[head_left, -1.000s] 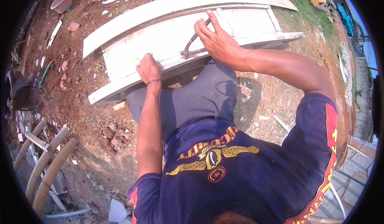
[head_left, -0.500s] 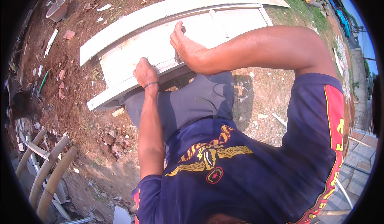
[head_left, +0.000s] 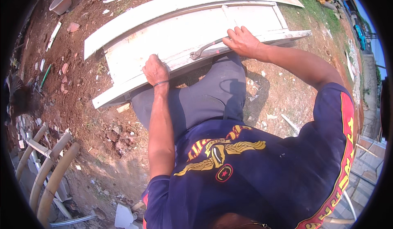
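A white wooden panel (head_left: pixel 172 34) with raised framing strips lies across in front of me, its near rail (head_left: pixel 123 88) over my thighs. My right hand (head_left: pixel 242 42) is closed round the handles of dark metal pincers (head_left: pixel 199 53). Their rounded jaws are at the panel's near rail, left of that hand. My left hand (head_left: pixel 155 69) rests on the same rail farther left, fingers curled inward. Whatever its fingers might hold is hidden.
A long white board (head_left: pixel 135 18) lies along the panel's far side. Broken tile and scraps litter the reddish soil, with a pale bucket (head_left: pixel 60 2) at the far left. Curved bamboo poles (head_left: pixel 57 180) stand at lower left. A white scrap (head_left: pixel 123 216) lies near the bottom edge.
My right hand has swung right and down from above the panel, bringing the pincers from upright to lying low along the near rail. My left hand stays nearly in place on the rail.
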Demonstrator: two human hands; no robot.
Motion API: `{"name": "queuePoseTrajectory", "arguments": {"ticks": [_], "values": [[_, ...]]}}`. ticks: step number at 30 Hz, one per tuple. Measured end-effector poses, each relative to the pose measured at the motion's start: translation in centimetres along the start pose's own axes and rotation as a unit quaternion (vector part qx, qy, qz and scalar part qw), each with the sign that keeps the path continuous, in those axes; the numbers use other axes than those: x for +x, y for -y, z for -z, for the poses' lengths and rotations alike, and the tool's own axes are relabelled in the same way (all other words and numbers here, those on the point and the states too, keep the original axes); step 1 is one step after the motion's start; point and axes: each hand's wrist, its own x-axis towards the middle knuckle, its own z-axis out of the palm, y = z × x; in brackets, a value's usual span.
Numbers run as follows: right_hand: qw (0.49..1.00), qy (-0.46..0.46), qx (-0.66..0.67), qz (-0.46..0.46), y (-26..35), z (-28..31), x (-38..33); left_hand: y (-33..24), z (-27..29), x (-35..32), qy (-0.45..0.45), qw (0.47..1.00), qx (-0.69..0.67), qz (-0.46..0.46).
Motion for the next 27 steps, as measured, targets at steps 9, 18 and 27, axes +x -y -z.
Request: {"name": "queuePoseTrajectory", "arguments": {"ticks": [9,18,27], "values": [[0.98,0.074,-0.183,0.027,2.1,4.6,1.2,-0.5,0.0,0.3,-0.001,1.0,-0.012,0.02],[0.989,0.126,-0.078,0.015,1.7,4.0,2.2,-0.5,0.1,0.5,0.018,0.999,-0.021,0.032],[0.982,0.041,0.136,-0.125,5.2,-3.4,-4.2,0.1,1.4,2.2,0.131,0.989,-0.042,0.063]]}}
